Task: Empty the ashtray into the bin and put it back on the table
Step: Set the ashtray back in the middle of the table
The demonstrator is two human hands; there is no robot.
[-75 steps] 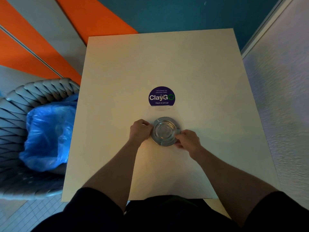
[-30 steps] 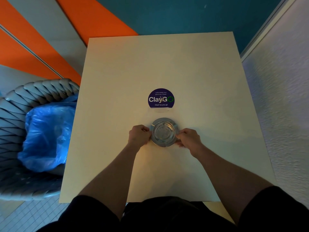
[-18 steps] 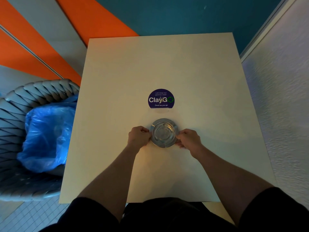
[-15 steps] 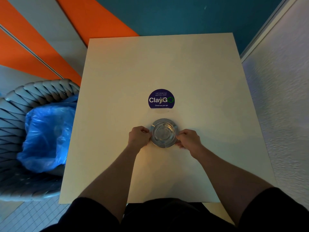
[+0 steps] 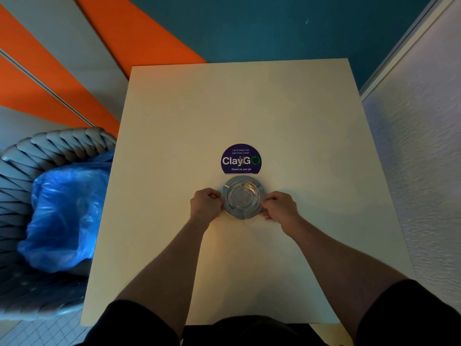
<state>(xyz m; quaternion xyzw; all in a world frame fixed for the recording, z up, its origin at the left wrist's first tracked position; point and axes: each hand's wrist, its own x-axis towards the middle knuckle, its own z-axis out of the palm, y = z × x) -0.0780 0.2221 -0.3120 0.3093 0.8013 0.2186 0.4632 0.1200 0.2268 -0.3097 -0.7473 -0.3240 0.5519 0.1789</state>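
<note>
A round metal ashtray (image 5: 241, 196) rests on the cream square table (image 5: 249, 108), just below a purple round sticker. My left hand (image 5: 205, 204) grips its left rim with curled fingers. My right hand (image 5: 280, 206) grips its right rim the same way. The ashtray's bowl looks shiny; I cannot tell whether any ash lies in it. The bin (image 5: 30, 171), a grey woven basket lined with a blue plastic bag (image 5: 64, 208), stands on the floor off the table's left edge.
A purple "ClayGo" sticker (image 5: 241, 159) is stuck at the table's centre. A white textured wall (image 5: 424, 158) runs close along the table's right side. Orange, grey and teal floor lies beyond the far edge.
Both hands stay on the ashtray's rim. The ashtray has shifted slightly away from me, closer to the sticker. The view has dipped a little.
</note>
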